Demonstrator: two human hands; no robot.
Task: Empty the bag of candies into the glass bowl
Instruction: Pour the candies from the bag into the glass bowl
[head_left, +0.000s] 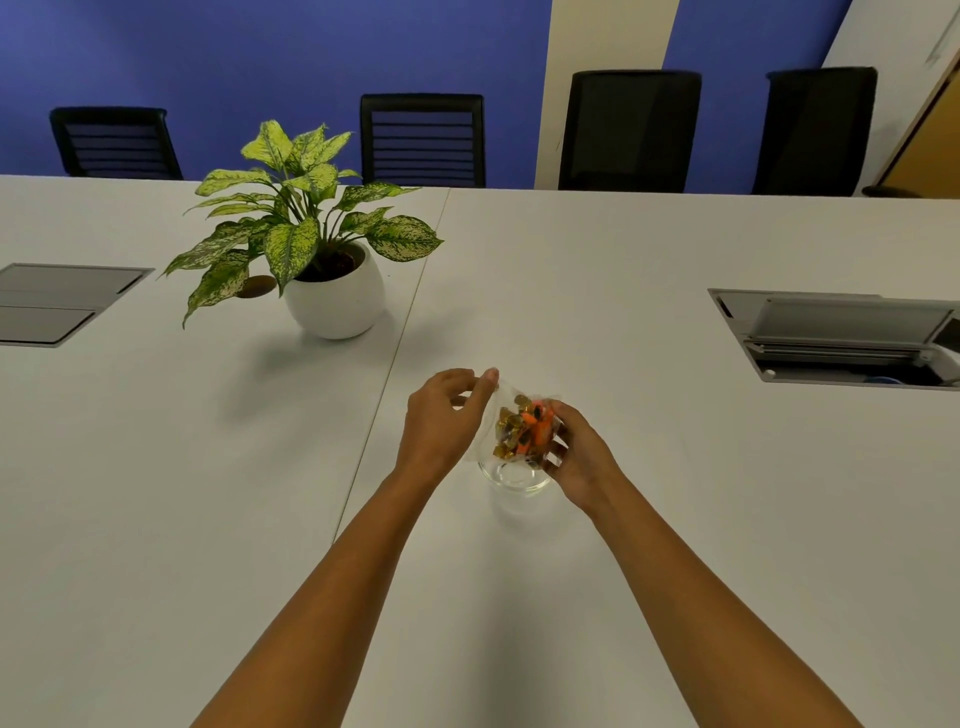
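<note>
A clear plastic bag of candies (522, 428), gold and orange wrapped, hangs just above the glass bowl (514, 480) on the white table. My left hand (441, 421) pinches the bag's upper left edge between thumb and fingers. My right hand (574, 454) grips the bag's right side and underside. The bowl is clear and small; the bag hides its far rim. The part of the bowl that shows holds no candy.
A potted plant in a round white pot (335, 306) stands to the far left of the hands. Cable boxes are set into the table at the left (62, 301) and right (841, 338). Black chairs (423, 140) line the far edge.
</note>
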